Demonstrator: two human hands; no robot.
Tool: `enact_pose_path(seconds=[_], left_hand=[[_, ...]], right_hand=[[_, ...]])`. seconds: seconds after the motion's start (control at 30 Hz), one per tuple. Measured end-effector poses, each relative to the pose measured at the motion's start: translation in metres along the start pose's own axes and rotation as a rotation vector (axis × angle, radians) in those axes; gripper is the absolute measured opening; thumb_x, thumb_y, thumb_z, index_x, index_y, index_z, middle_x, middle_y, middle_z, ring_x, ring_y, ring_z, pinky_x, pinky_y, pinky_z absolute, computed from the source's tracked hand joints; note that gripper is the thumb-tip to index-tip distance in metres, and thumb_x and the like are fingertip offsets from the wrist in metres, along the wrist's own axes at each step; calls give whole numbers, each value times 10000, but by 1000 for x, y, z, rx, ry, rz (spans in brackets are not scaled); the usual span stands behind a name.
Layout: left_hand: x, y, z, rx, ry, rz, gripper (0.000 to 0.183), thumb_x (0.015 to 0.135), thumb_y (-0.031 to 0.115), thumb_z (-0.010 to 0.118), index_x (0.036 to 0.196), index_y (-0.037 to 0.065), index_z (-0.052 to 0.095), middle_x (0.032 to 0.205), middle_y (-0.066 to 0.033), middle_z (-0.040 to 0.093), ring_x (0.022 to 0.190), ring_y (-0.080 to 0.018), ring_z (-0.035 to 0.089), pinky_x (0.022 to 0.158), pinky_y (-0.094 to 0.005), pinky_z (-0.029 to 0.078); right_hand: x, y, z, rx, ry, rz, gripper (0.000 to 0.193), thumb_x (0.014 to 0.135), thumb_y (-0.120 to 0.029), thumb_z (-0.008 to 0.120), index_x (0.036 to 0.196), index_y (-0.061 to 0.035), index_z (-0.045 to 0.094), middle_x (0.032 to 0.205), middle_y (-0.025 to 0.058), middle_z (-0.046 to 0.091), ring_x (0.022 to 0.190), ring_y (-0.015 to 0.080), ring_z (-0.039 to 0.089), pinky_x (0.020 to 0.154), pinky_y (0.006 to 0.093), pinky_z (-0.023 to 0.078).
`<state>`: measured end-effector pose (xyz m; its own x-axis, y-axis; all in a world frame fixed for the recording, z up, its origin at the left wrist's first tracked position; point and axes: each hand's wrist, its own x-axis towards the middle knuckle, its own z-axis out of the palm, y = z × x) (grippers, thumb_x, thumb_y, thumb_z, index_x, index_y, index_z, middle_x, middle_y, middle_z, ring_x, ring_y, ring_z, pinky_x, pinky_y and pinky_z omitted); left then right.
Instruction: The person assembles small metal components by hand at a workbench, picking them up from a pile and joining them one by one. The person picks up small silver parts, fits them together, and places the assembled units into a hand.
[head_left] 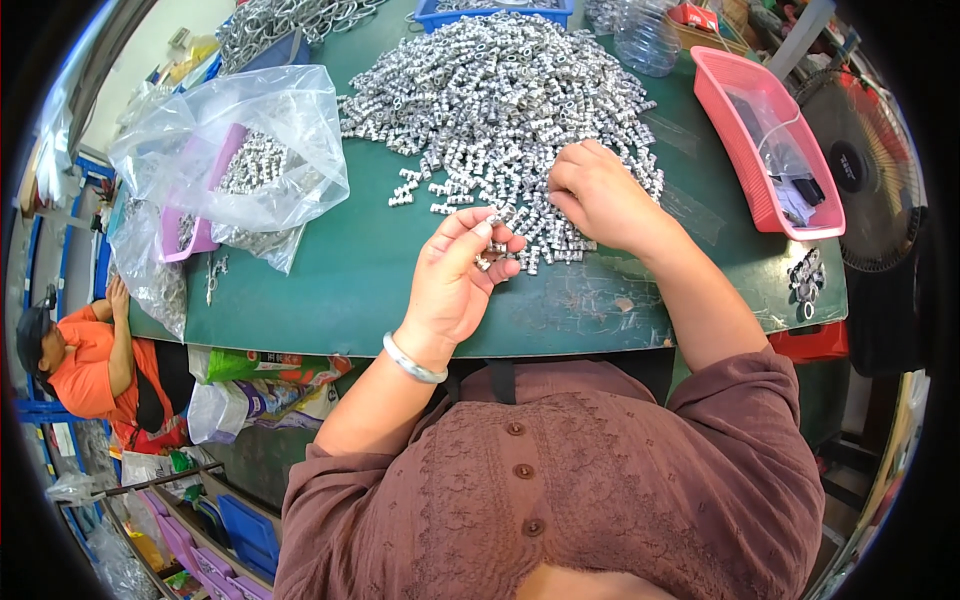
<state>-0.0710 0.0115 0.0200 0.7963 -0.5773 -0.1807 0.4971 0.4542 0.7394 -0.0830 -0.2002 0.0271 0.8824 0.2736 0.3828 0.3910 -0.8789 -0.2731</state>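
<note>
A large heap of small silvery metal fittings (500,90) covers the far middle of the green table, with its loose near edge spilling toward me. My left hand (460,265), palm partly turned up, pinches a small metal fitting (503,216) between thumb and index finger. Its other fingers curl near more fittings at the heap's edge. Over the right side of the heap is my right hand (600,195), its fingers bent and closed together. Whatever those fingertips might hold is hidden from view.
Left of the heap, a clear plastic bag (300,150) lies over a purple basket (200,235) of fittings. A pink basket (735,140) stands at the right, beside a black fan (860,170). A blue tray (430,18) sits behind the heap. Far left, another person (95,365) wears orange.
</note>
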Motion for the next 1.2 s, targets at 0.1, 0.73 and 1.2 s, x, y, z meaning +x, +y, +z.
enact_pose_path(seconds=[0.1, 0.73, 1.2], left_hand=[[3, 1, -5, -185, -62, -49, 114, 862, 109, 464, 943, 52, 519, 911, -103, 583, 853, -237, 597, 679, -317, 513], [0, -1, 5, -6, 46, -116, 175, 868, 159, 518, 990, 34, 538, 812, -49, 568, 759, -177, 567, 574, -240, 449], [1, 2, 7, -132, -26, -124, 147, 890, 197, 491, 920, 59, 531, 771, -43, 559, 685, -170, 572, 518, -233, 436]], right_hand=[[3, 0, 9, 5, 71, 53, 126, 723, -169, 622, 800, -69, 612, 852, 76, 513, 883, 264, 476, 782, 379, 380], [8, -11, 2, 1286, 8, 256, 132, 834, -36, 517, 952, -22, 575, 901, 31, 547, 824, 107, 510, 739, 262, 430], [5, -31, -9, 1269, -46, 0, 94, 833, -15, 536, 909, 15, 584, 909, 43, 556, 879, 114, 542, 782, 254, 442]])
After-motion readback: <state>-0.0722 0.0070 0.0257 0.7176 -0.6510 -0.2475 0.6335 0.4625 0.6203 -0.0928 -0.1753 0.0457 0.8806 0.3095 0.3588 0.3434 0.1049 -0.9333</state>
